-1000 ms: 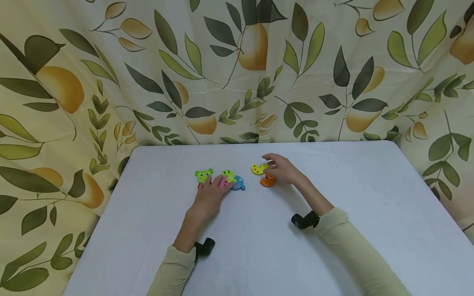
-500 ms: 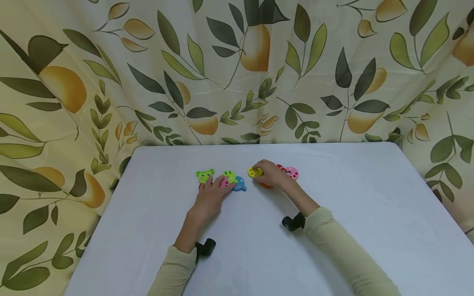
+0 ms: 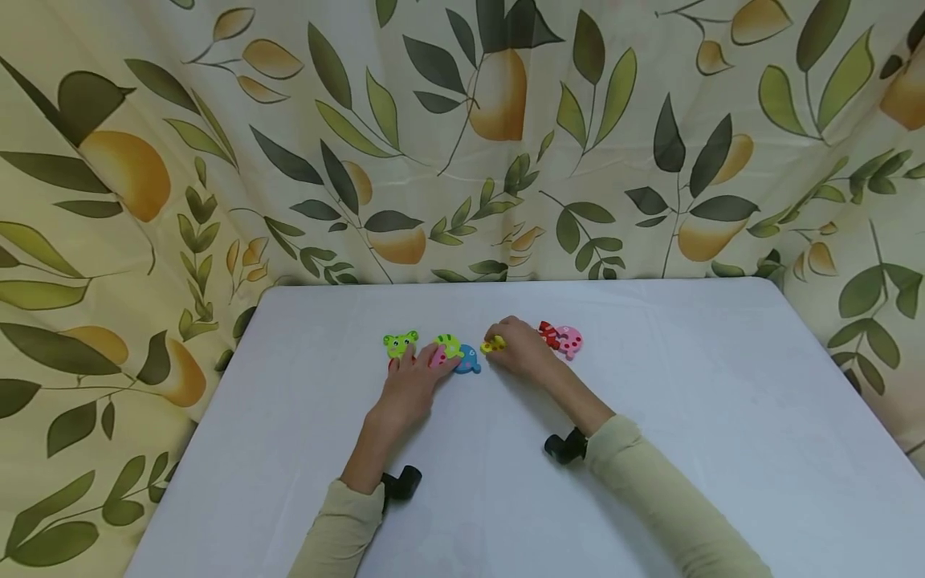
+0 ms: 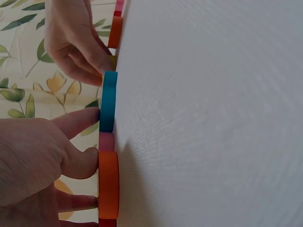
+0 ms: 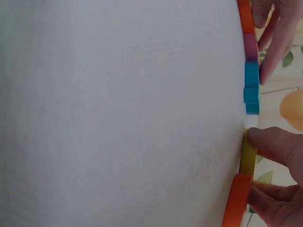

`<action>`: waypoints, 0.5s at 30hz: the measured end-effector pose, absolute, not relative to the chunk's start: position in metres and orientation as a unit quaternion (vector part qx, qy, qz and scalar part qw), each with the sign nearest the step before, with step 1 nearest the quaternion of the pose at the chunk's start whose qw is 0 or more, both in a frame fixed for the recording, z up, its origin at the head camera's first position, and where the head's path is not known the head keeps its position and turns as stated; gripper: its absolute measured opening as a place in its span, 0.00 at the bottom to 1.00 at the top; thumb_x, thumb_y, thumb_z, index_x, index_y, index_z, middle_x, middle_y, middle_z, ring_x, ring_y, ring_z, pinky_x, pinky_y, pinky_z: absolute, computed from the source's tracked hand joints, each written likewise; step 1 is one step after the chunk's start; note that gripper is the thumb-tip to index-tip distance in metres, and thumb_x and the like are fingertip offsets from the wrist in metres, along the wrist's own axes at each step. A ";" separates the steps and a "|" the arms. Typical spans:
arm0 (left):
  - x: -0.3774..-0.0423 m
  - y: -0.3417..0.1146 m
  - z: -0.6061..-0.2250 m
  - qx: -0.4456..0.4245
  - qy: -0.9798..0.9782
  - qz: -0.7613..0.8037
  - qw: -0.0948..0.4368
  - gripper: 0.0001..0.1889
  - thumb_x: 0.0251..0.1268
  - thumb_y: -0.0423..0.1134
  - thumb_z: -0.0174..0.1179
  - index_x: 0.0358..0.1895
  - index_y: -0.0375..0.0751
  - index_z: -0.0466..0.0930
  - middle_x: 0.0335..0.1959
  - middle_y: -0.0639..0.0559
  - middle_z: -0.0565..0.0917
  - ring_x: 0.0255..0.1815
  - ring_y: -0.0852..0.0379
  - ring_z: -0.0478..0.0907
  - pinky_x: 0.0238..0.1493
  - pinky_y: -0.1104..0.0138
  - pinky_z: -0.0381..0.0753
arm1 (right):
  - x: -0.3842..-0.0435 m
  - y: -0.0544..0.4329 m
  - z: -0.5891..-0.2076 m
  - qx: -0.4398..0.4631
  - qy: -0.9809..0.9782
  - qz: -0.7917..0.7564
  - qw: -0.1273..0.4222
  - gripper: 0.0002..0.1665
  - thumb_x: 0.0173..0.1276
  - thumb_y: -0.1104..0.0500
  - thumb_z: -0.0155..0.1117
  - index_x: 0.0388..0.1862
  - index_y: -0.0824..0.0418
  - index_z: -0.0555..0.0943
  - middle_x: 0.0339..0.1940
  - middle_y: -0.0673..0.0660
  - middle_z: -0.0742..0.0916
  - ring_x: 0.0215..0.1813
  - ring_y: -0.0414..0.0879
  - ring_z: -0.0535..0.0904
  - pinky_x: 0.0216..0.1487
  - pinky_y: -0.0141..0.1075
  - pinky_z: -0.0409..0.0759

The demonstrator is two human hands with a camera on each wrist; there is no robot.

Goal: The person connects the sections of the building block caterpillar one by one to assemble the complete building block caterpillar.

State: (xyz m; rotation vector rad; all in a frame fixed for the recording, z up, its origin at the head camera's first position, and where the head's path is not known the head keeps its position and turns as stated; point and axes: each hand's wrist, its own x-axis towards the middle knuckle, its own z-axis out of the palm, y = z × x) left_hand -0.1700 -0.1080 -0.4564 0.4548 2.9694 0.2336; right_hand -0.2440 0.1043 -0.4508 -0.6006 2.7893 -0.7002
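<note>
My left hand rests with spread fingers on a row of flat, painted animal-shaped pieces. Beyond its fingertips lies a green piece with a frog-like face; a green striped piece and a blue piece sit by its thumb. An orange piece is under its fingers in the left wrist view. My right hand pinches a yellow spotted piece just right of the blue one, a narrow gap between them. Another orange piece touches the yellow one below the right fingers; the hand hides it in the head view.
A red striped piece and a pink spotted piece lie together right of my right hand. Everything is on a white-covered table, its far edge against a leaf-and-fruit patterned curtain.
My right hand has moved left, bringing the yellow piece closer to the blue one. The red and pink pieces behind it have come into view. My left hand stays in place.
</note>
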 end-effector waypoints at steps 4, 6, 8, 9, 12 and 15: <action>-0.170 -0.108 -0.456 0.147 0.983 0.079 0.070 0.33 0.66 0.30 0.57 0.71 0.66 0.65 0.75 0.45 0.61 0.76 0.31 0.53 0.69 0.37 0.62 | -0.236 0.102 -0.447 -0.187 0.947 -0.250 0.079 0.21 0.61 0.54 0.70 0.51 0.62 0.82 0.58 0.64 0.80 0.58 0.56 0.77 0.60 0.47 0.80; -0.171 -0.108 -0.456 0.146 0.983 0.081 0.071 0.33 0.66 0.30 0.57 0.71 0.66 0.66 0.75 0.45 0.61 0.76 0.31 0.52 0.69 0.37 0.62 | -0.230 0.100 -0.443 -0.179 0.943 -0.270 0.080 0.26 0.60 0.54 0.72 0.54 0.63 0.79 0.59 0.64 0.80 0.57 0.56 0.77 0.59 0.47 0.81; -0.171 -0.108 -0.456 0.145 0.983 0.083 0.071 0.33 0.66 0.30 0.57 0.70 0.65 0.66 0.75 0.45 0.61 0.76 0.31 0.52 0.69 0.37 0.62 | -0.223 0.097 -0.440 -0.180 0.939 -0.281 0.083 0.30 0.58 0.55 0.73 0.58 0.65 0.77 0.60 0.65 0.79 0.57 0.56 0.77 0.58 0.47 0.81; -0.171 -0.108 -0.455 0.145 0.983 0.084 0.072 0.33 0.66 0.30 0.57 0.70 0.65 0.66 0.75 0.45 0.61 0.76 0.31 0.52 0.69 0.37 0.61 | -0.219 0.096 -0.439 -0.184 0.938 -0.283 0.085 0.32 0.58 0.55 0.73 0.59 0.67 0.75 0.60 0.65 0.79 0.56 0.55 0.77 0.57 0.46 0.81; -0.171 -0.108 -0.456 0.143 0.983 0.088 0.072 0.33 0.66 0.30 0.57 0.70 0.65 0.66 0.75 0.45 0.61 0.76 0.31 0.52 0.69 0.37 0.61 | -0.208 0.092 -0.441 -0.192 0.935 -0.286 0.089 0.35 0.57 0.56 0.74 0.61 0.69 0.74 0.60 0.66 0.78 0.56 0.55 0.77 0.58 0.46 0.81; -0.170 -0.108 -0.455 0.143 0.983 0.092 0.072 0.32 0.66 0.30 0.57 0.70 0.65 0.67 0.75 0.45 0.62 0.76 0.31 0.52 0.70 0.37 0.61 | -0.201 0.089 -0.447 -0.186 0.934 -0.294 0.084 0.35 0.58 0.55 0.74 0.61 0.69 0.74 0.58 0.65 0.78 0.53 0.53 0.77 0.57 0.44 0.81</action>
